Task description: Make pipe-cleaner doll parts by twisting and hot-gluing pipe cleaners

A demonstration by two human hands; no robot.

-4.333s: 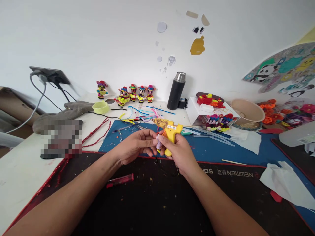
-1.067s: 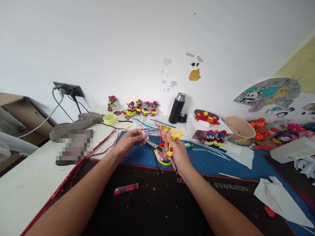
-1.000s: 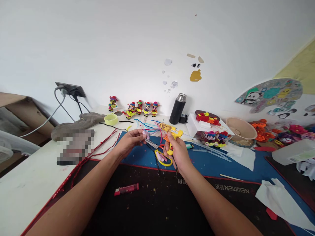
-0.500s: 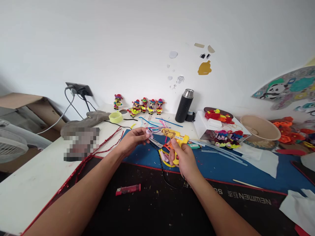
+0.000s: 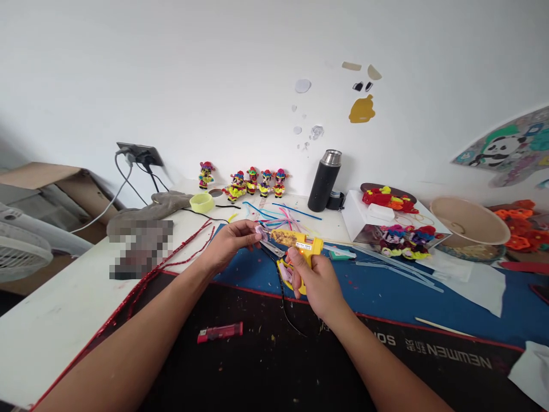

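Left hand [image 5: 235,243], ours: thumb and fingertips pinch a small pale lilac piece [image 5: 258,229], raised above the near part of the work area; its fine shape is too small to tell. Right hand [image 5: 319,280], ours: the grip is wrapped round the handle of a yellow plastic glue gun [image 5: 315,246] with a brown-stained front, its nozzle pointing at the lilac piece. Whether the two touch, we cannot tell.

Between and below our hands: one pair of metal scissors with yellow-and-orange handles [image 5: 271,249], partly hidden by our right hand, with a second pale lilac piece [image 5: 285,271] at the handles. Beneath these, a blue mat [image 5: 369,292]; nearer us, a black mat with red edging [image 5: 257,377], bearing a red plastic lighter [image 5: 220,332].

Farther back on the white surface [image 5: 51,320]: a pale green roll of tape [image 5: 202,202], five small colourful fuzzy figures [image 5: 266,182] near the wall, loose blue and pink stems [image 5: 285,217], and a black metal-topped flask [image 5: 325,183], upright. To our right: a white box [image 5: 355,220], translucent thin sticks [image 5: 398,269] and a beige round basin [image 5: 469,223]. To our left: long red glittery stems [image 5: 184,246]
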